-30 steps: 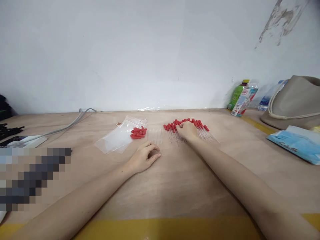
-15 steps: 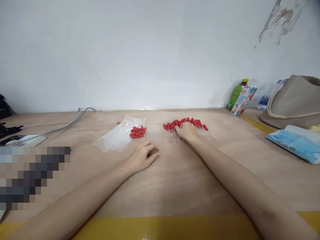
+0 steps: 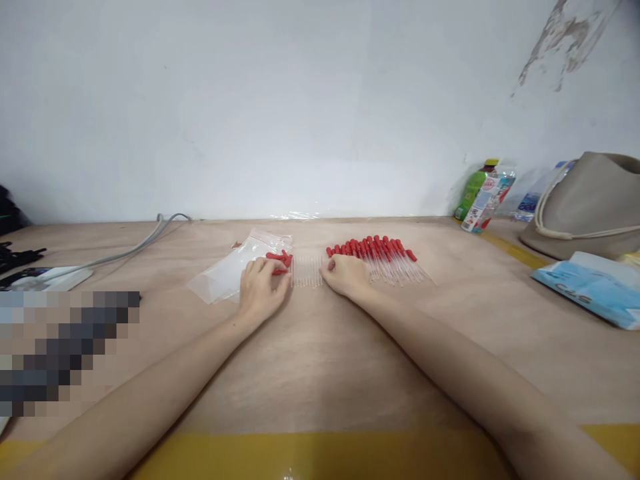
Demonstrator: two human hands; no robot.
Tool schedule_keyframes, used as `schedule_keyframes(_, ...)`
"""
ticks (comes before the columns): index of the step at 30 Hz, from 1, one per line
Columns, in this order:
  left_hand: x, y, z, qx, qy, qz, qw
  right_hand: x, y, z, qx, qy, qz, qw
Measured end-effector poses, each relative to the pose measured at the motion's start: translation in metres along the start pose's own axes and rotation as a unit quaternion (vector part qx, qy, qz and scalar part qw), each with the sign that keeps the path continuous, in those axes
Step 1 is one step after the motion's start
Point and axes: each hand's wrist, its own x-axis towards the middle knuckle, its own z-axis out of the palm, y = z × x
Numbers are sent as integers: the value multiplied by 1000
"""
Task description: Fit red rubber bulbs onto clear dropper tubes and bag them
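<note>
Droppers fanning right of clear tubes

Left hand is resting with fingers curled at loose red bulbs; I cannot tell whether it is pinching 1. Right hand is poising thumb and forefinger close together at the tubes' right end, perhaps holding 1. Separate grouping is probably keeping each kind reachable: 1 pile, 1 row, 1 fan, pieces overlapping uncountably.

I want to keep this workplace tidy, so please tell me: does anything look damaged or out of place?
Yes: the wall has a damaged-looking patch at upper right, where its white surface is broken and brown shows. Some red-topped tubes lie slanted, but I see nothing spilled.
</note>
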Motion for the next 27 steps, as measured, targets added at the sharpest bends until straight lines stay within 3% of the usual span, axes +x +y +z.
schedule_keyframes(3,8,-19,3,55,20,-45,997,2,-6,4,-11,-24,17,1000)
schedule_keyframes(7,12,-36,9,51,-10,-36,998,4,-7,3,-32,-40,23,998)
schedule_keyframes(12,13,-40,13,-15,-62,-51,997,1,-10,-1,-58,-57,8,997)
schedule_keyframes(15,13,-39,12,-25,-63,-54,996,-3,-12,-4,-48,-57,-12,997)
schedule_keyframes(19,11,-38,9,-23,-42,-29,998,-12,-5,-3,-19,2,-15,1000)
schedule_keyframes(24,7,-35,5,-26,-18,-1,1000,-32,25,1,98,135,-120,979)
schedule_keyframes(27,7,-35,5,-38,-29,-4,999,-47,46,-3,132,146,-153,968)
